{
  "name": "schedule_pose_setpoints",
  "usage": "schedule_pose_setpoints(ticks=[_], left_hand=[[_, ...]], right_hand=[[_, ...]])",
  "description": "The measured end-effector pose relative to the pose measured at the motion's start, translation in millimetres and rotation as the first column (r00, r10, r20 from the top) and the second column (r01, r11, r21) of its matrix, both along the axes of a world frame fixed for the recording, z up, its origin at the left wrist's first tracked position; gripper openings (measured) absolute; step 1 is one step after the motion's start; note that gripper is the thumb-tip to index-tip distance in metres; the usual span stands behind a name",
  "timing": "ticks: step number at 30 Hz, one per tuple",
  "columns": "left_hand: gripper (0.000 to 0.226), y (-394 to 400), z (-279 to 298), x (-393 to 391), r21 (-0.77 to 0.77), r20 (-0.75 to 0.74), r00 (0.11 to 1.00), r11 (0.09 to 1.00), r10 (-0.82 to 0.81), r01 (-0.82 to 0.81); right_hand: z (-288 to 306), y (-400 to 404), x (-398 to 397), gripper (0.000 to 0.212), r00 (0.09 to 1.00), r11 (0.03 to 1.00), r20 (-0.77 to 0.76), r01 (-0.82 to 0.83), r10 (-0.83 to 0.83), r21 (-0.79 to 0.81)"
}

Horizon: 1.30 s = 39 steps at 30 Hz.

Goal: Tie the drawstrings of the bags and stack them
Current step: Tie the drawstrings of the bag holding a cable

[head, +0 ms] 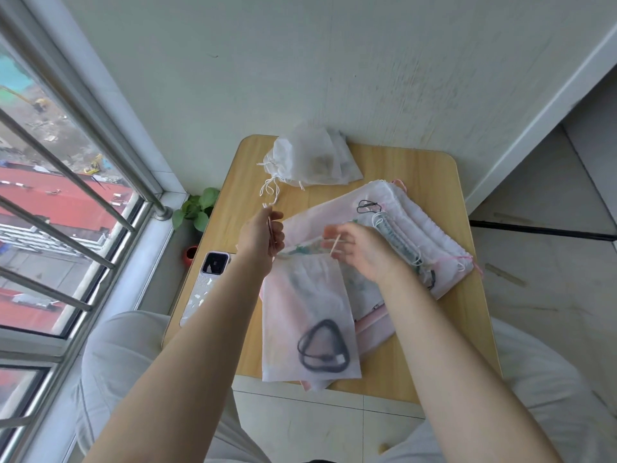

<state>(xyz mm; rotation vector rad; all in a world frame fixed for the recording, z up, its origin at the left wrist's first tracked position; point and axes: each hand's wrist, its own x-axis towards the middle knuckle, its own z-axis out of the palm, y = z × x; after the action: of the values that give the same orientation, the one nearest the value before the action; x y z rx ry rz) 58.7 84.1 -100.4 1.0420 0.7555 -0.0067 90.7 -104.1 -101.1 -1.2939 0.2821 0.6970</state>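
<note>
Beside a barred window (66, 182) and against a pale wall, the small wooden surface (414, 168) carries all the bags. At its far edge lies a heap of white bags (314, 158) with their mouths gathered and their white cords trailing toward the person; I judge these to be the finished ones, stacked. To the right a spread of flat pink-white bags (430, 235) lies overlapped, with masks and a dark hair tie showing through the thin cloth. A phone (207, 285) rests at the left edge, and a green plant (197, 208) stands below, just beside the corner of the surface.

The bag in hand (307, 315) hangs at the near side of the surface, its lower end past the edge, with a coiled black cable (322, 350) inside it. Its mouth is already puckered between the two hands. The left hand (262, 237) is closed on one drawstring end, which sticks up above the fingers. The right hand (359, 250) pinches the other drawstring (335, 244) between thumb and fingertips, while the other fingers are loosely curled.

So the step in hand seems to be the tying of this bag: the mouth is drawn, but no knot is visible. The next move probably calls for crossing the two cord ends and pulling them snug without letting the mouth loosen, and after that for laying the bag on the far heap.
</note>
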Motion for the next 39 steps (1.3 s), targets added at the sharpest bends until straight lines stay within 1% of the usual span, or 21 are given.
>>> schedule_pose_setpoints(ticks=[2,4,7,9,10,12,13,14,15,17,19,20,22,23,25,29,31,33,35,36,39], left_hand=[[0.027,-1,1,-3,-0.062,0.017,0.999,0.998,0.030,-0.029],[0.025,1,2,-7,-0.149,0.017,0.994,0.984,0.105,-0.102],[0.026,10,-1,-15,-0.347,-0.002,0.961,0.901,0.278,-0.261],[0.028,18,-5,-19,-0.429,-0.012,0.938,0.846,0.345,-0.317],[0.028,23,-7,-21,-0.390,-0.022,0.941,0.864,0.338,-0.319],[0.026,31,-10,-26,-0.119,-0.053,0.967,0.960,0.248,-0.252],[0.025,34,-9,-29,0.080,-0.067,0.983,0.983,0.173,-0.168],[0.024,33,-7,-31,0.279,-0.079,0.993,0.958,0.087,-0.062],[0.024,31,-4,-33,0.462,-0.098,0.995,0.886,-0.004,0.049],[0.027,22,-1,-32,0.733,-0.158,0.969,0.635,-0.190,0.244],[0.032,13,0,-31,0.858,-0.282,0.901,0.334,-0.330,0.390],[0.034,11,-1,-31,0.875,-0.357,0.861,0.194,-0.361,0.444],[0.036,8,-3,-33,0.858,-0.478,0.796,-0.001,-0.371,0.514],[0.036,8,-4,-35,0.847,-0.509,0.781,-0.048,-0.361,0.530],[0.037,8,-7,-39,0.837,-0.534,0.779,-0.075,-0.328,0.542],[0.040,8,-13,-43,0.857,-0.493,0.822,0.006,-0.287,0.516],[0.040,7,-13,-42,0.865,-0.446,0.849,0.104,-0.284,0.490],[0.037,11,-9,-41,0.834,-0.340,0.889,0.338,-0.307,0.436],[0.032,14,1,-41,0.691,-0.192,0.925,0.624,-0.329,0.365],[0.031,13,8,-40,0.616,-0.127,0.935,0.712,-0.332,0.337],[0.028,4,28,-31,0.472,0.076,0.944,0.845,-0.321,0.250]], right_hand=[[2,-3,3,0.021,0.977,0.962,-0.082,0.207,-0.195,0.179],[5,-4,4,0.021,0.930,0.885,-0.190,0.361,-0.316,0.293],[9,-5,1,0.026,0.873,0.823,-0.259,0.479,-0.413,0.306],[8,-9,1,0.034,0.877,0.853,-0.246,0.467,-0.412,0.235],[8,-11,1,0.037,0.895,0.889,-0.198,0.432,-0.400,0.152],[10,-15,0,0.040,0.950,0.935,0.035,0.310,-0.309,-0.171],[13,-15,-1,0.040,0.963,0.895,0.184,0.252,-0.195,-0.370],[14,-14,-2,0.040,0.951,0.814,0.308,0.209,-0.039,-0.542],[15,-12,-6,0.040,0.915,0.728,0.375,0.156,0.147,-0.668],[14,-4,-12,0.039,0.792,0.541,0.355,0.038,0.496,-0.840],[11,6,-18,0.041,0.668,0.313,0.233,0.000,0.706,-0.950],[9,10,-19,0.040,0.634,0.237,0.186,0.005,0.751,-0.972],[6,13,-21,0.036,0.614,0.191,0.161,0.016,0.772,-0.981],[5,13,-20,0.035,0.625,0.197,0.171,0.028,0.762,-0.980],[5,9,-19,0.035,0.646,0.193,0.213,0.103,0.733,-0.976],[8,5,-18,0.030,0.661,0.179,0.252,0.177,0.707,-0.968],[8,2,-18,0.033,0.677,0.225,0.254,0.132,0.691,-0.965],[7,-5,-14,0.038,0.697,0.331,0.285,0.072,0.658,-0.941],[8,-7,-8,0.039,0.721,0.480,0.359,0.043,0.592,-0.876],[11,-7,-7,0.036,0.733,0.568,0.408,0.036,0.544,-0.822],[28,12,-8,0.019,0.747,0.761,0.468,-0.078,0.472,-0.644]])
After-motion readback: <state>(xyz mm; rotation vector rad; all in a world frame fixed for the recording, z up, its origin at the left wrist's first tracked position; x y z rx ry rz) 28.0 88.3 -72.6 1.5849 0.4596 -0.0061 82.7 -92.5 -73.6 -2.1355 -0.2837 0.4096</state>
